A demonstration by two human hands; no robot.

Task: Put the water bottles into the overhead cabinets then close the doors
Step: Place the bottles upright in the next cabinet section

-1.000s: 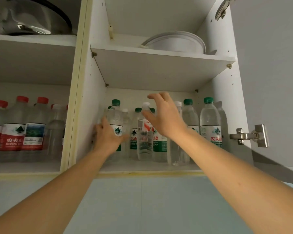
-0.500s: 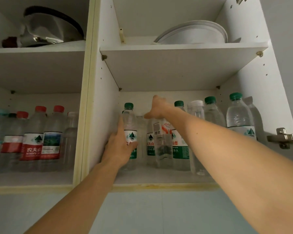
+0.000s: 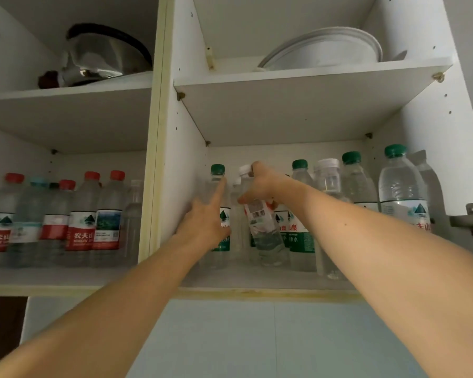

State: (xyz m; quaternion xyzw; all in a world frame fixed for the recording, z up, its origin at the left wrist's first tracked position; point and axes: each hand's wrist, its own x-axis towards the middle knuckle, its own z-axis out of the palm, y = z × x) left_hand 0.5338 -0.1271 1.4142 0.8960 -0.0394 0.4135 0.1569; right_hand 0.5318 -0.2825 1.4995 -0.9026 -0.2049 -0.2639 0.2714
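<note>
On the lower shelf of the open white overhead cabinet [image 3: 257,279], the right hand [image 3: 260,186] grips a clear plastic white-capped water bottle [image 3: 262,227] near its neck, tilting it (cap leaning left) among upright green-capped bottles [image 3: 399,192]. The left hand [image 3: 205,225] lies against a clear green-capped bottle with a green label [image 3: 218,175] at the compartment's left wall, forefinger straight up its side. Red-capped bottles [image 3: 107,214] fill the neighbouring compartment.
</note>
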